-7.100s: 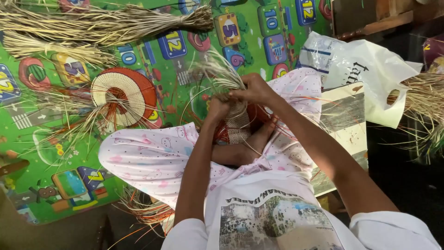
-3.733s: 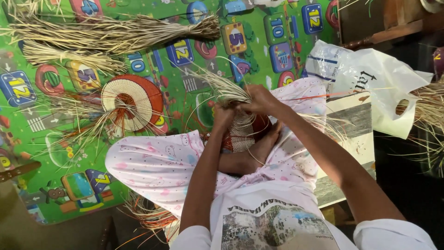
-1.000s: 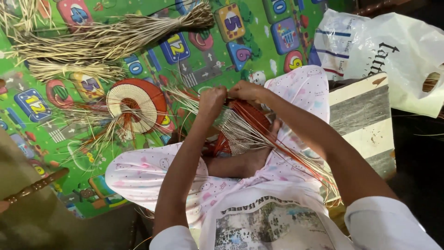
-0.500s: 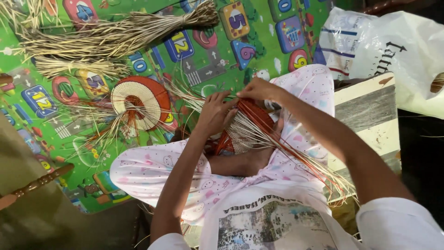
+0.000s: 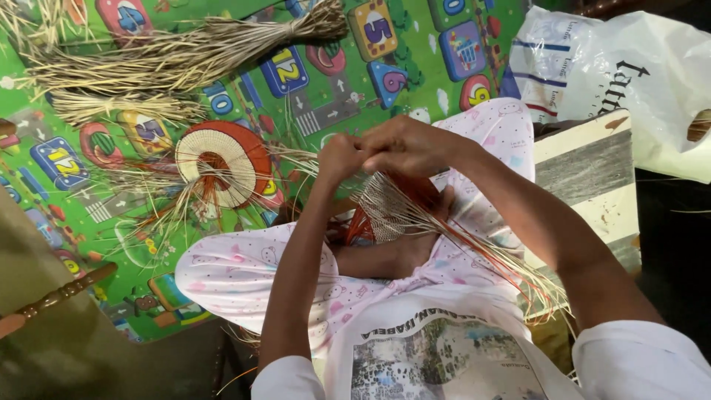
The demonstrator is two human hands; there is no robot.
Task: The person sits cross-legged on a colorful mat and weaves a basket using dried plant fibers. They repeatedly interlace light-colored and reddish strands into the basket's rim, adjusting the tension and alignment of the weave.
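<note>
A green foam play mat [image 5: 326, 111] printed with coloured number and picture tiles covered the floor, seen from above the seated person, whose crossed legs in pale pink dotted trousers [image 5: 237, 274] filled the middle of the view. A white plastic carrier bag [image 5: 629, 74] lay at the upper right, just beside a weathered wooden board painted in cream and grey bands [image 5: 585, 170]. A long bundle of dry tan straw fibres [image 5: 178, 55], bound at one end, stretched across the top of the mat, with a smaller loose sheaf of the same straw [image 5: 126, 107] just below it. A flat round woven disc with a cream centre and an orange-red rim [image 5: 222, 163], its unwoven strands trailing outwards, rested on the mat to the left of the hands. At the lower left, a turned wooden rail [image 5: 52, 300] showed beside olive cloth.

Over the lap, the partly woven piece of pale straw with an orange-red edge [image 5: 385, 211] sat between the knees, its loose strands fanning down to the right across the trousers. The left hand [image 5: 341, 155] and the right hand [image 5: 411, 144] met just above it, touching each other. Each grip was narrow, the fingers pinched tight on fine straw strands rising from the woven piece.
</note>
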